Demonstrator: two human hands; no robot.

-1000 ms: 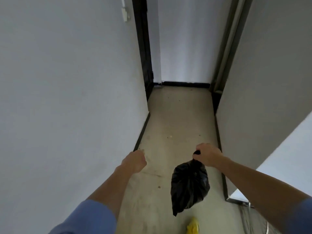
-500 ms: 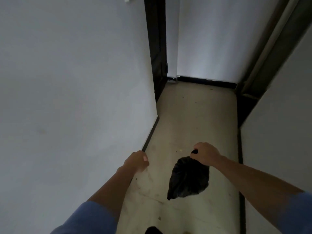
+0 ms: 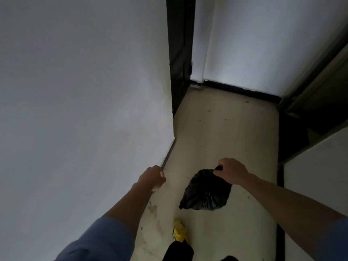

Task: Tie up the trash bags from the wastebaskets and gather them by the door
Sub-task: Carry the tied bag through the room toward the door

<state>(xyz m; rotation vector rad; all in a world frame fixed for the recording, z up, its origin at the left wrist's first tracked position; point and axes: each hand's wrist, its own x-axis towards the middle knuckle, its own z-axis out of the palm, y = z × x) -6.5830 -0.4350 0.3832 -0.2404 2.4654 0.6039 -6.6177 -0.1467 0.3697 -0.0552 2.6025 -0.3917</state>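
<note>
A small black trash bag (image 3: 206,192) hangs in the air above the beige corridor floor, its neck gathered in my right hand (image 3: 232,171). The bag swings slightly to the left below the fist. My left hand (image 3: 152,178) is a closed fist with nothing in it, held close to the white wall on the left. A dark door frame (image 3: 179,53) stands at the far end on the left.
A narrow corridor runs ahead between a white wall (image 3: 84,91) on the left and a white panel (image 3: 316,185) on the right. A dark opening (image 3: 310,113) lies at the right. My yellow shoe (image 3: 179,231) steps forward on the floor (image 3: 226,129).
I have walked forward along the corridor; the door frame and end wall are closer. The bag has swung up and left under my right hand. My yellow shoe is in view again.
</note>
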